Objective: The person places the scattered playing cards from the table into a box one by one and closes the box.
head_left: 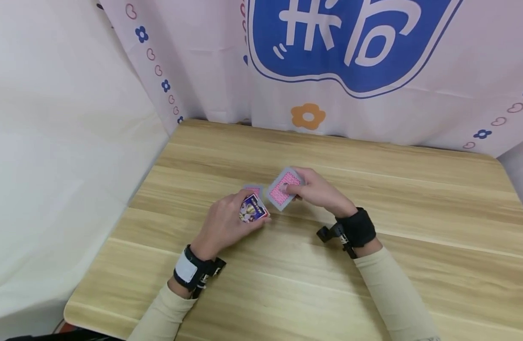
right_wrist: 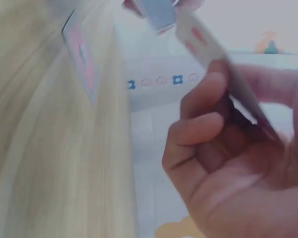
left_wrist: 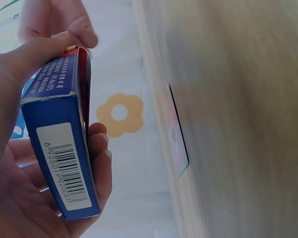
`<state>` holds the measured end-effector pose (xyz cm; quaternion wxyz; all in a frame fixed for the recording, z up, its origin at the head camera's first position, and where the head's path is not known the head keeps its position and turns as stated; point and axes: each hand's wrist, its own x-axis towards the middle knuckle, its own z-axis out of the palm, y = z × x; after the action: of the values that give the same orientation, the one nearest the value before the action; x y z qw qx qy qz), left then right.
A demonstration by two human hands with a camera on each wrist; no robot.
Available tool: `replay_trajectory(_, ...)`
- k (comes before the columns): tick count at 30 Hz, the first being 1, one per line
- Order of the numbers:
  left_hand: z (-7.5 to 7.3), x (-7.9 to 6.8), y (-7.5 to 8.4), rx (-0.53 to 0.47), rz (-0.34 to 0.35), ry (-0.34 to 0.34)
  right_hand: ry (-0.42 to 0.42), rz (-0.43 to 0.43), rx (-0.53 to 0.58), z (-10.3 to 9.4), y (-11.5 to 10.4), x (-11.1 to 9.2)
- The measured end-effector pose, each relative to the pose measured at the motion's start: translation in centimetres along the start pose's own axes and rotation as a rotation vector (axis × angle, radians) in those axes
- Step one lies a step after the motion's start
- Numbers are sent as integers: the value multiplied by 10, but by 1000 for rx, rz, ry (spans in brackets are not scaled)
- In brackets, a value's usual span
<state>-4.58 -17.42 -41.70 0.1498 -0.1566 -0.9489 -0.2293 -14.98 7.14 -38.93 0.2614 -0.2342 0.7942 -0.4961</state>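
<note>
My left hand (head_left: 225, 219) grips a small blue playing-card box (head_left: 253, 209) between thumb and fingers. In the left wrist view the box (left_wrist: 64, 153) turns a white barcode label toward the camera. Just right of it, my right hand (head_left: 319, 191) pinches a playing card (head_left: 283, 188) with a pink patterned back and a pale border, thumb on top. Red marks show on the other face of that card (right_wrist: 201, 42) in the right wrist view. Another card (head_left: 254, 189) lies back up on the table behind the left hand, partly hidden by it.
Both hands are over a wood-grain table (head_left: 415, 213). A white cloth (head_left: 227, 71) with a blue emblem and flowers hangs along its far edge, and a white sheet (head_left: 65, 142) hangs on the left. Each wrist wears a black strap (head_left: 358, 227) with a small camera.
</note>
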Motion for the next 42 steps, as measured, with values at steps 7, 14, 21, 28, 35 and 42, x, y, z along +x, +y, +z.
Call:
replay_trajectory(7,-1,-1,1,-11,43,-19,-65,33,32,1,-4,-5)
replay_trajectory(14,0,-1,2,-41,72,-41,-69,19,102,3,4,-3)
replay_trajectory(21,2,-1,2,-60,92,-44,-53,6,101,17,3,2)
replay_trajectory(28,2,-2,1,-46,66,-11,35,1,91,27,-2,2)
replay_trajectory(35,1,-2,0,-53,46,39,-21,-41,45,48,-7,1)
replay_trajectory(42,-1,0,-3,-26,15,41,179,-87,-25,42,-10,-6)
